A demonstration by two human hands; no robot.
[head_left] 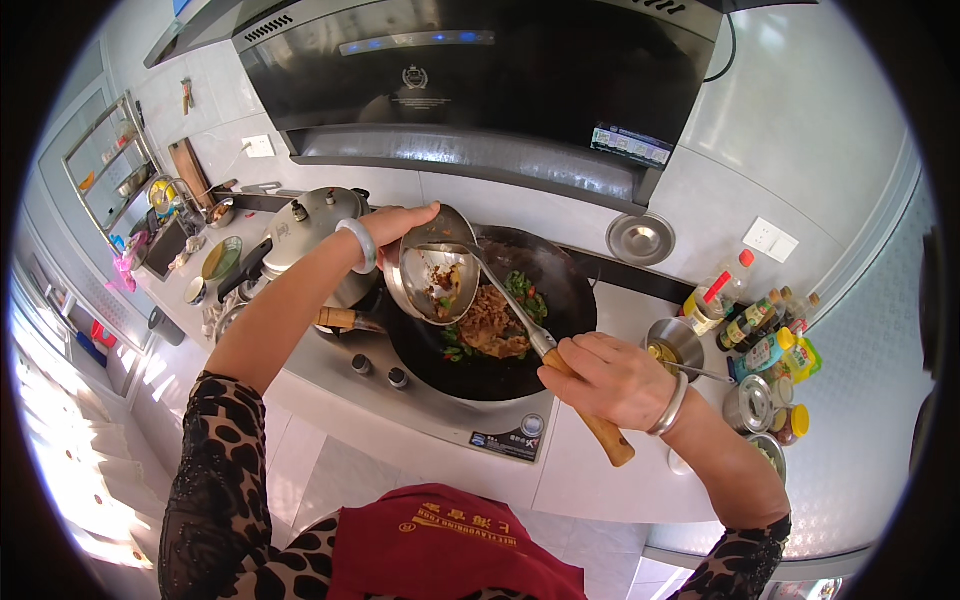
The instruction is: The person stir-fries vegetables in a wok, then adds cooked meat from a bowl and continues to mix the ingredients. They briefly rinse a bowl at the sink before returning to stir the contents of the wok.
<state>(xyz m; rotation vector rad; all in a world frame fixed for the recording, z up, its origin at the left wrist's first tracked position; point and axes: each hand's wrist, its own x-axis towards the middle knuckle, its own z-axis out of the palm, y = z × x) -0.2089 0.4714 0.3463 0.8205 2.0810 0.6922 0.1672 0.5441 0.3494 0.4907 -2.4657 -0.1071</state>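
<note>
My left hand [401, 225] grips a stainless steel bowl [396, 289], tilted over the left part of a black wok [427, 375]. Sauce and food scraps cling to the bowl's inside. My right hand [611, 379] is closed around the wooden handle of a metal ladle or wok spatula [517, 307], whose head reaches to the bowl's upper rim. In the wok lie browned meat pieces [491, 322] and green peppers [525, 289] with bits of red. The wok's wooden handle [337, 318] points left. Where the tool's head meets the bowl is partly unclear.
A pressure cooker [315, 225] stands left of the wok. At right are a steel pot of oil [673, 337] with a utensil in it, bottles [750, 319], and lidded jars [750, 405]. A green plate [223, 259] and sink [166, 247] lie farther left. The range hood [480, 90] hangs above.
</note>
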